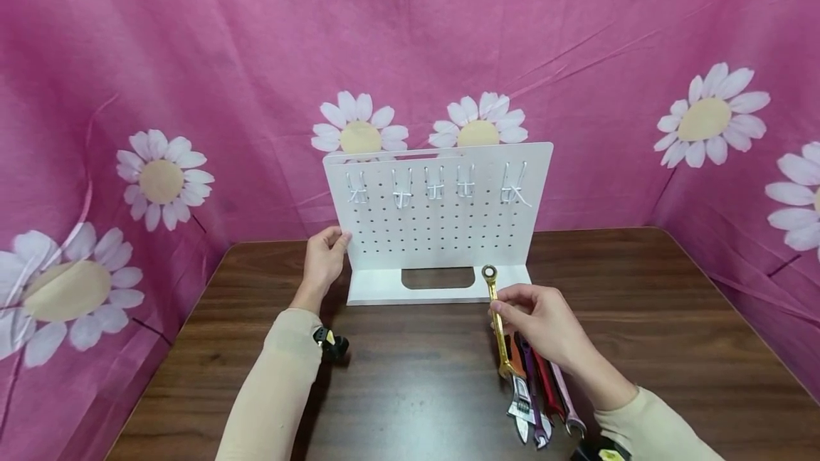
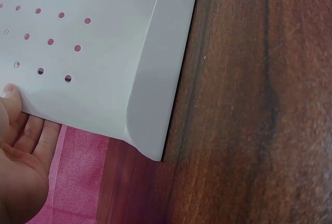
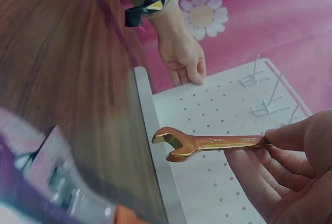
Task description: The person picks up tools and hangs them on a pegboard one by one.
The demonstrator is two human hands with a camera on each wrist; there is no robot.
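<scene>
A white pegboard stand (image 1: 442,230) stands upright on the table. My left hand (image 1: 325,260) grips its left edge, with the thumb (image 2: 11,99) on the front face and the fingers behind. Between thumb and fingertips, my right hand (image 1: 541,319) pinches a gold combination wrench (image 1: 497,326). The wrench's ring end points up toward the board's base, and its open jaw end (image 3: 176,143) points down. Below that hand lies a bunch of tools: an adjustable wrench (image 1: 520,397) with an orange handle, a purple wrench (image 1: 532,383), a red tool (image 1: 549,386) and a pink wrench (image 1: 566,400).
Several wire hooks (image 1: 401,187) sit in a row along the upper part of the board. The board's base has an oblong cutout. Around the brown wooden table (image 1: 397,375) hangs a pink cloth (image 1: 256,55) printed with daisies.
</scene>
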